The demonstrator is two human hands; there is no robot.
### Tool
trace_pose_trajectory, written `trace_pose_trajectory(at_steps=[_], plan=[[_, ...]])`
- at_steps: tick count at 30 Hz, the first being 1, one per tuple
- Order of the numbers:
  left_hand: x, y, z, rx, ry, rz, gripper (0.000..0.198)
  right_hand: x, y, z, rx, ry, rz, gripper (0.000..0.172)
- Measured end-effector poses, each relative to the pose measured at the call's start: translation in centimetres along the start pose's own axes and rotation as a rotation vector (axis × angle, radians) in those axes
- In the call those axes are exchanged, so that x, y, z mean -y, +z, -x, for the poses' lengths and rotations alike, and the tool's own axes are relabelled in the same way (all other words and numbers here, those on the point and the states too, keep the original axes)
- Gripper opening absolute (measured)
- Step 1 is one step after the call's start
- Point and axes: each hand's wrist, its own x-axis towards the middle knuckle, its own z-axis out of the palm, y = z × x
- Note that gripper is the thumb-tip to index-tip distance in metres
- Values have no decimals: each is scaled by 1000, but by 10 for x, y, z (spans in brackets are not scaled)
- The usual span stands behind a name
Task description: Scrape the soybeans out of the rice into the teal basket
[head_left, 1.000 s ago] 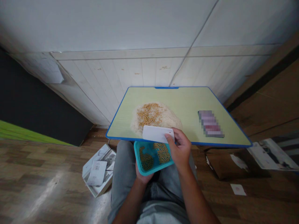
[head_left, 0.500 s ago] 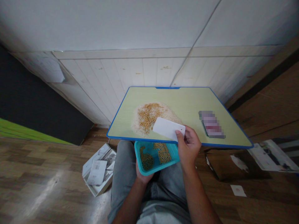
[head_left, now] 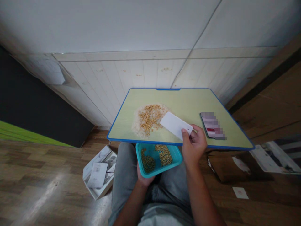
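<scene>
Between the thumb and fingers of my right hand (head_left: 194, 142) is a white card (head_left: 175, 125) with a small hole near its held end. Its far end rests over the right side of a pile of yellow beans (head_left: 148, 121) mixed with pale rice-like grains (head_left: 137, 125). My left hand (head_left: 145, 179) grips a turquoise plastic tray (head_left: 154, 173) from below, at my lap under the table's front edge. Inside the tray lie two groups of beans (head_left: 165, 156). Most of my left fingers are hidden by the tray.
The pile lies on a small pale-green table (head_left: 188, 100) with a blue rim. A phone-like object (head_left: 213, 126), partly blurred out, lies at its right. On the floor stand an open white box (head_left: 100, 175) at left and a brown cardboard box (head_left: 230, 168) at right. A wall rises behind.
My right hand has moved slightly right with the card, which is now tilted more steeply. More of the pile's front right shows. The tray has barely shifted.
</scene>
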Motion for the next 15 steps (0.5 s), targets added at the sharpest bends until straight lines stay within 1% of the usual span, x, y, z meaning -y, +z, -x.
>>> trace_pose_trajectory(at_steps=[2, 5, 7, 9, 11, 13, 15], plan=[[1, -7, 0, 4, -4, -2, 61, -1, 2, -13, 3, -29, -8, 31], [2, -12, 1, 12, -9, -2, 58, -2, 9, -44, 49, -88, -16, 30], [3, -10, 2, 23, -8, 0, 58, -4, 17, -72, 111, -111, -7, 32], [4, -5, 3, 36, -4, 0, 60, -6, 26, -99, 168, -132, -7, 34], [5, 2, 2, 50, -1, 2, 63, -10, 36, -121, 206, -150, -29, 36], [6, 6, 0, 59, -1, 2, 65, -16, 44, -132, 211, -146, -63, 40], [8, 6, -3, 58, -6, 4, 66, -23, 47, -132, 191, -128, -81, 42]])
